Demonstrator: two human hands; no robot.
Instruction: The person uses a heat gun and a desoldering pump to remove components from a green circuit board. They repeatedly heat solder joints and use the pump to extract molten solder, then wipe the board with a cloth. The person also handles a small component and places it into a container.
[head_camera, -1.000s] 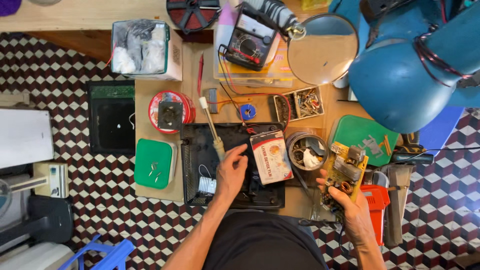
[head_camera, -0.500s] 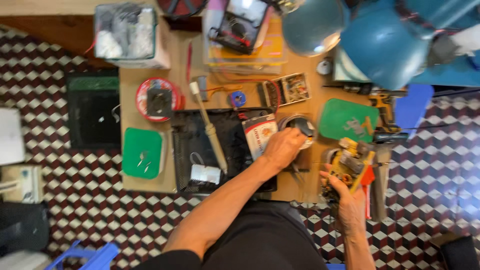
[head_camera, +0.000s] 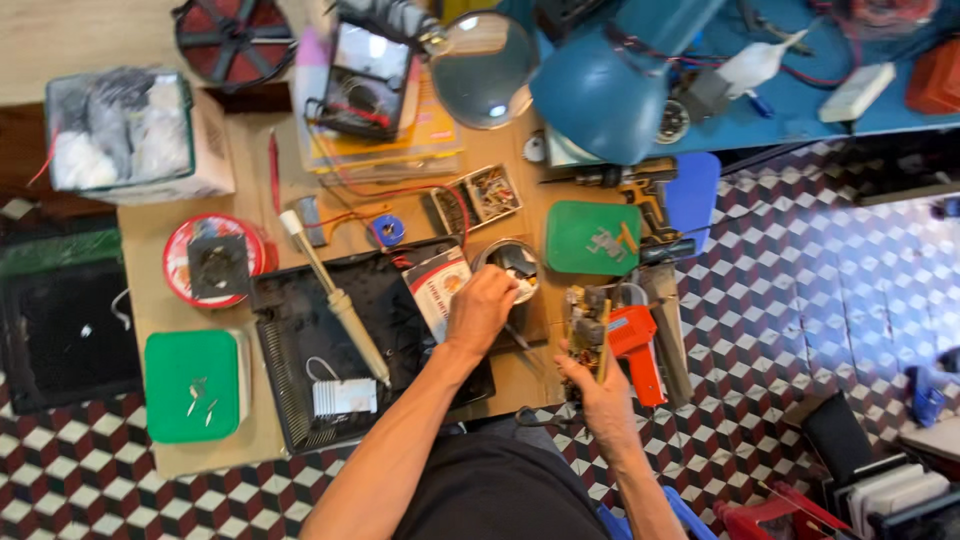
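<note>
Left hand (head_camera: 480, 308) at tin (head_camera: 510, 265) (fingers inside) — right hand (head_camera: 598, 385) gripping circuit board (head_camera: 586, 330)

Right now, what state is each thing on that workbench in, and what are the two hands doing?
left hand: reaching to the rim of the small round tin, fingers curled.
right hand: gripping the circuit board.
circuit board: held on edge, tilted.
small round tin: open, with small parts inside.
black tray: open, lying flat.
soldering iron: lying across the tray, not held.
green lid: flat, with a few small metal bits on it.
orange tool: lying on the bench, not held.
</note>
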